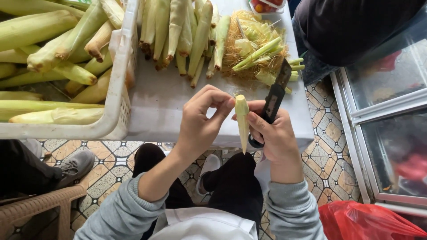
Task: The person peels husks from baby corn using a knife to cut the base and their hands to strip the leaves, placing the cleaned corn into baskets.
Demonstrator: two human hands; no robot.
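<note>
Left hand (200, 122): fingers curled, thumb and forefinger pinching the top of a small ear of baby corn (242, 122) just above the near edge of the bench (160, 111).
Right hand (275, 135): clenched around the black handle of a knife (273, 100), its fingertips also pressed to the side of the baby corn.
Baby corn: pale yellow, held upright between both hands, pointed end down, over the bench's near edge and the person's lap.
Knife: blade pointing up and away from the person, tilted slightly right, beside the baby corn.
Bench: white top, standing on a patterned tile floor (331, 146).
Far side of bench: a row of husked corn ears (178, 31) lying side by side, tips toward the person.
Far right corner of bench: a heap of corn silk and green husk scraps (253, 49), just beyond the knife tip.
Left edge of bench: a white plastic crate (118, 89) filled with corn still in its pale green husks.
Lower right: a red plastic bag (369, 222) on the floor.
Lower left: a grey shoe (75, 166) of another person and the edge of a brown chair (40, 209).
Top right: another person in dark clothing (351, 26).
</note>
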